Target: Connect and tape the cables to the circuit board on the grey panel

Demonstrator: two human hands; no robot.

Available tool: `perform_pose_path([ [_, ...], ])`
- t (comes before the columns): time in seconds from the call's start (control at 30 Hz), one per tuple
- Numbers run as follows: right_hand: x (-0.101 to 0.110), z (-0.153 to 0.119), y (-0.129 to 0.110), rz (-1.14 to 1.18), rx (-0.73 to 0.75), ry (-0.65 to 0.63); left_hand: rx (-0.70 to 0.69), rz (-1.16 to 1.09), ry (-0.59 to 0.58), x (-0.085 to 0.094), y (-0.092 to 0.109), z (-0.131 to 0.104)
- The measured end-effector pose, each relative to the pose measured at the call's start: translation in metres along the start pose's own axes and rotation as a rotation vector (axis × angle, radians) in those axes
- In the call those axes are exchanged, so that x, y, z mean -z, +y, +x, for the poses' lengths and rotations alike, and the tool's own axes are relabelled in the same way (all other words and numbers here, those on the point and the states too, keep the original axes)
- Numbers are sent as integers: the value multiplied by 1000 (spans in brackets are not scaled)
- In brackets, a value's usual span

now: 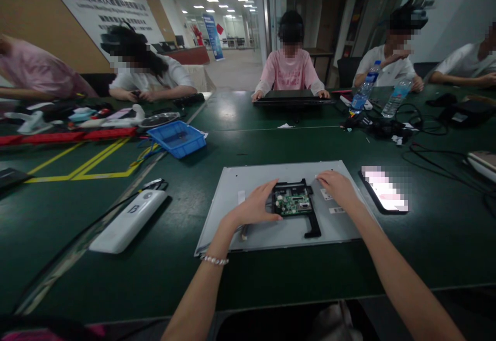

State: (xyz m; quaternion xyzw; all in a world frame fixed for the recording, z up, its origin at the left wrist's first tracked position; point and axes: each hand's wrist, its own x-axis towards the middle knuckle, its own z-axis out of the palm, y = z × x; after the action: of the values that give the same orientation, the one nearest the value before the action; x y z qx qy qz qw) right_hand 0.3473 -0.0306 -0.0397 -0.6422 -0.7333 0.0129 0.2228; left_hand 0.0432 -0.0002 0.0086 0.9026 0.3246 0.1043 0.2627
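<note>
A green circuit board (293, 202) sits in a black plastic frame (313, 225) on a grey metal panel (267, 236), perhaps the back of a screen. My left hand (253, 205) spans the frame's left side, fingers at its upper edge and thumb at its lower edge, gripping it. To the right of the frame, my right hand (338, 185) is low over the panel with its fingers curled and pressed together. Whatever is between those fingertips, if anything, is too small to make out. A short cable end (244, 233) shows below my left wrist on the panel.
Left of the panel lies a white power bank (129, 221) with cables; right, a lit phone (385, 190). Farther off are a blue tray (178, 139), plastic bottles (364, 89) and tangled black cables (382, 124). Several people sit around the green table (186, 284), one holding a dark flat panel (292, 99).
</note>
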Motion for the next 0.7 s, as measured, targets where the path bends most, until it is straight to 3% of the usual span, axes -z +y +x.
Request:
perform_pose_path([
  [0.23, 4, 13, -26, 40, 39, 115, -32, -34, -6, -5, -8, 4],
  [0.47, -1, 41, -78, 49, 122, -49, -38, -37, -7, -6, -7, 3],
  [0.7, -20, 40, -88, 75, 134, -155, -28, -28, -15, -9, -10, 2],
])
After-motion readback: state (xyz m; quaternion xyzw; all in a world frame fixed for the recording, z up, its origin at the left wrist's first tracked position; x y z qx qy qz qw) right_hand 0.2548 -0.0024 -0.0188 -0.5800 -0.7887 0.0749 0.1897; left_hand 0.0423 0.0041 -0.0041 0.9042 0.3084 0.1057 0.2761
